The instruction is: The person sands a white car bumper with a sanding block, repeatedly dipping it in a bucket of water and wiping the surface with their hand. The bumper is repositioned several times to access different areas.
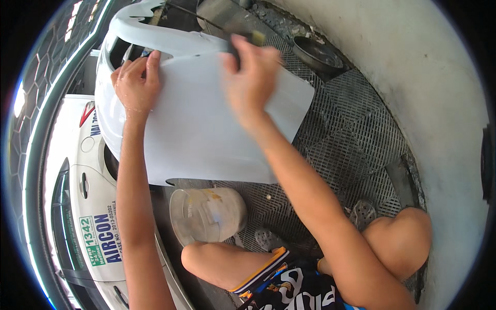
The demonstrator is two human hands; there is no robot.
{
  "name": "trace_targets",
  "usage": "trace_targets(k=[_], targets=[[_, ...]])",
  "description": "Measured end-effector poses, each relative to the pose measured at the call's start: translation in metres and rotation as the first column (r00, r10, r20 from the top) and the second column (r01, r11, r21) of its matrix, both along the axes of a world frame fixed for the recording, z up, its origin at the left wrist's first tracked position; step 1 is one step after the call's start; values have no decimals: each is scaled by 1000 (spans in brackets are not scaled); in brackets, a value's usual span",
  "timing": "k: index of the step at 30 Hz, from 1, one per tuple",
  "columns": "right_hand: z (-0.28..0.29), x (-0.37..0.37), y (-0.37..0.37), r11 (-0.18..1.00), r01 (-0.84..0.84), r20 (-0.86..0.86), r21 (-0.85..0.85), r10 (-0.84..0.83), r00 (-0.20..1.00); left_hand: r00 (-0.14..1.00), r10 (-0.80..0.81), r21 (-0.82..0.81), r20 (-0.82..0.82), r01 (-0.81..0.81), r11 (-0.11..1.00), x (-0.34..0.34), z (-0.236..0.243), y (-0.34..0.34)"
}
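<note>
A white car bumper panel (pixel 196 124) lies across the upper middle, its curved top strip bordering openings. My left hand (pixel 137 82) is on its upper left part, fingers curled at the edge of an opening and thumb raised along it; the skin looks wet. My right hand (pixel 250 77), smeared by motion, is closed on a dark block with a yellow part (pixel 257 37) at the panel's upper right edge. Whether the block touches the panel is unclear.
A white car (pixel 88 181) stands at left. A clear bucket (pixel 188 214) sits below the panel on grey grid matting (pixel 351 119). A dark basin (pixel 315 54) is by the curved pale wall (pixel 434 88) at right. My bent legs and grey clogs show at bottom.
</note>
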State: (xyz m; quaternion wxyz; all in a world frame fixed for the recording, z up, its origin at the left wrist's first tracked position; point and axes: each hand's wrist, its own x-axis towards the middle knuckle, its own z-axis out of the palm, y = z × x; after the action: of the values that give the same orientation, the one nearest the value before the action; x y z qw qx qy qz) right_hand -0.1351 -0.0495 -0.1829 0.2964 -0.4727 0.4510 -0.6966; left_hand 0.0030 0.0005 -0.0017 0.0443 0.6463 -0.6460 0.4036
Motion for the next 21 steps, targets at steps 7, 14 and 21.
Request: trace_targets(k=[7, 14, 21], targets=[[-32, -25, 2, 960, 26, -25, 280, -20, 1000, 1000, -8, -46, 16, 9, 999, 3, -2, 1], [24, -10, 22, 991, -2, -5, -133, 2, 1000, 992, -117, -6, -35, 117, 993, 6, 2, -1], [-113, -46, 1, 695, 100, 8, 712, -150, 989, 993, -95, -73, 66, 100, 992, 3, -2, -10]])
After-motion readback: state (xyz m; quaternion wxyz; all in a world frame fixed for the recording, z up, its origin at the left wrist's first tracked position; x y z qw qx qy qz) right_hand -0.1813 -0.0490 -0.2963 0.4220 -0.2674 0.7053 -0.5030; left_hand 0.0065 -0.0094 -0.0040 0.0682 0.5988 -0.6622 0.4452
